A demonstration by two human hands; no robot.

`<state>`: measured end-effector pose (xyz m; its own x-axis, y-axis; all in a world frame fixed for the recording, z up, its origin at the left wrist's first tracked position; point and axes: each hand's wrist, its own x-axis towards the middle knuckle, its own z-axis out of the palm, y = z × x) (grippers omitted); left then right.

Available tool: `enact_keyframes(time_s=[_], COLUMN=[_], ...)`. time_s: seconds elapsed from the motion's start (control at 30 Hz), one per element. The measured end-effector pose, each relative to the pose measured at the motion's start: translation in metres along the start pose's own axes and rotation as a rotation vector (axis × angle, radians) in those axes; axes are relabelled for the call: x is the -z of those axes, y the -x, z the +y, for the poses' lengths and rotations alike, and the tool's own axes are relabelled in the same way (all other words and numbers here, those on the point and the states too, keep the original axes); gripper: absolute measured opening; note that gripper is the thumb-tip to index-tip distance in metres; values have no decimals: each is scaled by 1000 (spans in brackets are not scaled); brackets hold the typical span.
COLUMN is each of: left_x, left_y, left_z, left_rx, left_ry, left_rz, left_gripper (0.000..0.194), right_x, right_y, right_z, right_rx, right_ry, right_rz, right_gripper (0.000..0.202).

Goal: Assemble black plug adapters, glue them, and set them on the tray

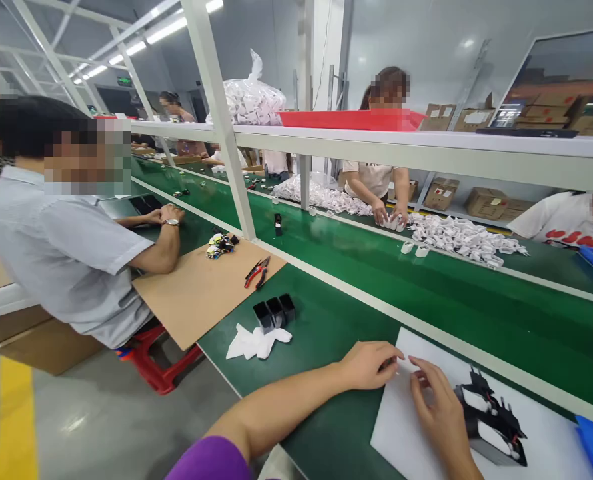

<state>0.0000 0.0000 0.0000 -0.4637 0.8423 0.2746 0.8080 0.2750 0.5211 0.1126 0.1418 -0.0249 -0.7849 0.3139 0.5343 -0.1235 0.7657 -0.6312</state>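
Across the middle runs the long green conveyor belt (pixel 336 247), and on the near side of it sits the green workbench (pixel 326 327). A seated co-worker in a pale shirt (pixel 66 227) occupies the left. Brown cardboard (pixel 191 300) covers the bench in front of that person, while a white sheet (pixel 394 433) lies at the near right. On the far side of the belt, there's a heap of white parts (pixel 456 237).

Now to the hands! The left hand (pixel 371 365) reaches over the sheet's left edge, fingers curled; the right hand (pixel 439 403) faces it, fingers loosely bent, fingertips close together. Whether either pinches something small, I cannot tell. Two black devices (pixel 494 437) with white oval panels lie on the sheet, just right of the right hand. Farther left: three black boxes (pixel 275 311), white cloth (pixel 257 342) just beside, then red-handled pliers (pixel 258 272) on the cardboard.
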Motion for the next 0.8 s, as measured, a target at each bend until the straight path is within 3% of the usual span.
enact_keyframes(time_s=[0.1,0.53,0.8], left_x=[-2,-10,-9], left_y=[0,-1,-1], left_z=[-2,3,3], left_rx=[1,-5,-37], left_ry=[54,81,48], left_rz=[2,-66,-65], left_gripper=[26,28,24], right_x=[-3,-3,-5], right_y=[-2,0,-1], right_z=[2,9,7], right_rx=[40,-71,27], right_ry=[-40,-80,-87], right_rz=[-4,-33,-69], right_gripper=[26,29,26])
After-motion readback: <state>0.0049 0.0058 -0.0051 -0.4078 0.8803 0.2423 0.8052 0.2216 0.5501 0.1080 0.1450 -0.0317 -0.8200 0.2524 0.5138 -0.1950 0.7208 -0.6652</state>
